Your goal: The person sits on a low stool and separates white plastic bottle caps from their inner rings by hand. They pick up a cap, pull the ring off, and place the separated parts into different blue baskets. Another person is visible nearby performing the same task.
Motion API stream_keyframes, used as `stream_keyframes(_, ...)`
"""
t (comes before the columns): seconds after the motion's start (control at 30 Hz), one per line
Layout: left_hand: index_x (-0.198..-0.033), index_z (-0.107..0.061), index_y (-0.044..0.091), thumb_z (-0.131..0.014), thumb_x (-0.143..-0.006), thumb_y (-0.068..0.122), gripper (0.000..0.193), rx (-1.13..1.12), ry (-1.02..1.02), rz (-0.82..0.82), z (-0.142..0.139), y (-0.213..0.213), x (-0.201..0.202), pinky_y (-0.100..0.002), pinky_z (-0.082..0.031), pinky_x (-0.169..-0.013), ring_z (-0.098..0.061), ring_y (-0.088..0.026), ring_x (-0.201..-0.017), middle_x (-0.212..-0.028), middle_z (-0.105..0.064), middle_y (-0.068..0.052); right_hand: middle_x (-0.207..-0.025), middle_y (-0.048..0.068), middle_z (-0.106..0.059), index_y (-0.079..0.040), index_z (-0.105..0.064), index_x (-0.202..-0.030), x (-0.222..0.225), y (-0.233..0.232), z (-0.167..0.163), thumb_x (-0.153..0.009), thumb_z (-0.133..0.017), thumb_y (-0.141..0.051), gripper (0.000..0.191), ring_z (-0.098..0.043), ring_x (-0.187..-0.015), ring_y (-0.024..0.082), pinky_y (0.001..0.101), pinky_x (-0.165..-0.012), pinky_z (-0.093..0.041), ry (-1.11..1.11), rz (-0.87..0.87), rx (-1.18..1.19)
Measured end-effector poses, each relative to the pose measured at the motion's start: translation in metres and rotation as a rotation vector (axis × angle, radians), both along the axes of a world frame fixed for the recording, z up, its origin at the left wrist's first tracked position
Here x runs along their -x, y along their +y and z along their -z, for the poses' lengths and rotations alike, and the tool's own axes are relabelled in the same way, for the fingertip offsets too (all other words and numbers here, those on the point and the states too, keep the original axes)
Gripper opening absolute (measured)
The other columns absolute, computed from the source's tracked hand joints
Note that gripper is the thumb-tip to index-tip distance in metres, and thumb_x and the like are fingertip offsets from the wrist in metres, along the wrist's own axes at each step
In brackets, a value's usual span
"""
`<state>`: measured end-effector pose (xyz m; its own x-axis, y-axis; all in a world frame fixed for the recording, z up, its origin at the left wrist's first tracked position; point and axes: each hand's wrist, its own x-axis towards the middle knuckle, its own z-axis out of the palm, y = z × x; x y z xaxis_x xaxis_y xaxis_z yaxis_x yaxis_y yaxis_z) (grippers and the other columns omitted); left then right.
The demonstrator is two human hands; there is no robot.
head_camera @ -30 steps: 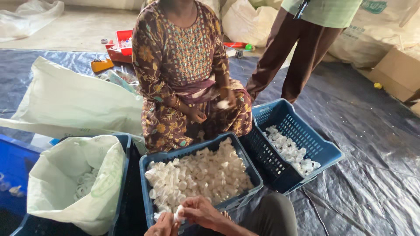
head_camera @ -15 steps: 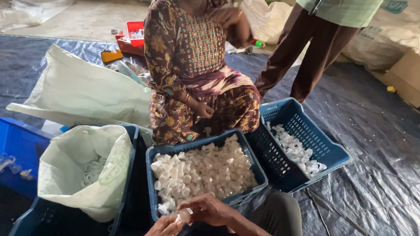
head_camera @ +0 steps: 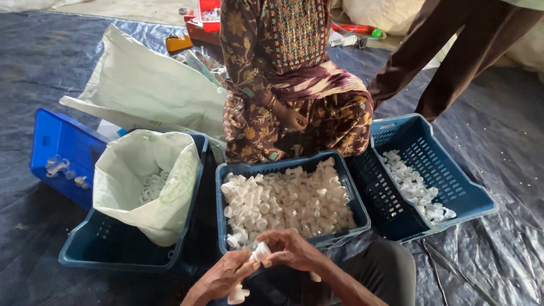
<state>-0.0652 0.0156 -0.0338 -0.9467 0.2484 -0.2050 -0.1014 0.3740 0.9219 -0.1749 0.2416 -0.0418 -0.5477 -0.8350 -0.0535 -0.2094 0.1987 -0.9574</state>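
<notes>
At the bottom edge, the left hand [head_camera: 222,276] and right hand [head_camera: 290,249] meet, fingertips pinched together on one small white plastic cap [head_camera: 260,250] held just above the near rim of the middle crate. Another white piece [head_camera: 237,294] shows below the left hand; whether that hand grips it cannot be told. A grey-trousered knee [head_camera: 379,272] lies to the right of the hands.

Just beyond them sits the middle crate [head_camera: 226,170], dull blue moulded plastic with solid walls, heaped with more white caps [head_camera: 286,201], ribbed and cylindrical. To its left stands a dark blue crate [head_camera: 122,258] lined with a pale green woven sack [head_camera: 144,187], its mouth folded open over a few clear rings. Further left, a bright blue bin [head_camera: 59,141] holds a few clear pieces. On the right, a blue crate with slotted lattice walls [head_camera: 447,181] is tilted and holds a thin strip of white caps along its floor.

Everything rests on a crinkled dark plastic sheet [head_camera: 498,141]. Behind the middle crate sits a person in a brown flowered dress [head_camera: 266,68], one hand in the lap. A larger pale sack [head_camera: 147,85] lies flat behind the lined crate. Another person's brown trouser legs [head_camera: 447,51] stand at the far right, and a red box [head_camera: 207,17] sits at the far top.
</notes>
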Motion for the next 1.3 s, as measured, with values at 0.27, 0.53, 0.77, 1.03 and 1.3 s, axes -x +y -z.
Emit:
stream_keyframes(0.27, -0.127, -0.06, 0.007, -0.074, -0.088, 0.029, 0.047, 0.026, 0.12, -0.257, 0.037, 0.008, 0.014, -0.033, -0.055, -0.074, -0.07, -0.02, -0.084, -0.093, -0.074, -0.009, -0.102, 0.002, -0.074, -0.002, -0.062, -0.129, 0.005, -0.005, 0.043, -0.093, -0.075, -0.016, 0.041, -0.069, -0.091, 0.007, 0.0219, -0.079, -0.055, -0.356, 0.111, 0.207)
stream_keyframes(0.53, -0.147, -0.055, 0.013, -0.082, -0.079, 0.005, 0.074, -0.445, -0.12, -0.679, 0.073, 0.012, 0.043, -0.032, -0.049, -0.06, -0.068, -0.016, -0.078, -0.103, -0.076, -0.014, -0.08, 0.001, -0.069, -0.002, -0.066, -0.114, 0.012, -0.01, 0.035, -0.096, -0.072, -0.029, 0.033, -0.051, -0.056, 0.004, 0.0192, -0.047, -0.039, -0.507, 0.456, 0.178)
stream_keyframes(0.77, -0.145, -0.05, 0.016, -0.077, -0.081, 0.009, 0.069, -0.704, -0.042, -0.518, 0.089, 0.023, 0.052, -0.028, -0.05, -0.054, -0.065, -0.016, -0.063, -0.082, -0.079, -0.015, -0.072, 0.002, -0.067, -0.003, -0.067, -0.107, 0.002, -0.017, 0.023, -0.101, -0.069, -0.029, 0.028, -0.044, -0.042, 0.003, 0.0192, -0.036, -0.03, -0.71, 0.396, 0.233)
stream_keyframes(1.03, -0.099, -0.077, -0.005, -0.071, -0.092, 0.015, 0.022, -0.633, 0.249, -0.335, 0.071, 0.014, 0.047, -0.027, -0.06, -0.064, -0.075, -0.014, -0.07, -0.078, -0.08, -0.011, -0.08, 0.005, -0.068, -0.002, -0.063, -0.103, -0.014, -0.02, 0.023, -0.104, -0.069, -0.032, 0.03, -0.054, -0.053, 0.006, 0.0211, -0.041, -0.036, -0.817, 0.292, 0.266)
stream_keyframes(1.3, -0.083, -0.07, -0.003, -0.073, -0.092, 0.019, 0.024, -0.663, 0.011, -0.562, 0.074, 0.013, 0.049, -0.028, -0.048, -0.048, -0.062, -0.013, -0.054, -0.065, -0.069, -0.009, -0.096, 0.003, -0.068, -0.002, -0.056, -0.122, -0.017, -0.025, 0.023, -0.103, -0.071, -0.023, 0.032, -0.06, -0.078, 0.007, 0.0197, -0.065, -0.047, -0.531, 0.243, 0.373)
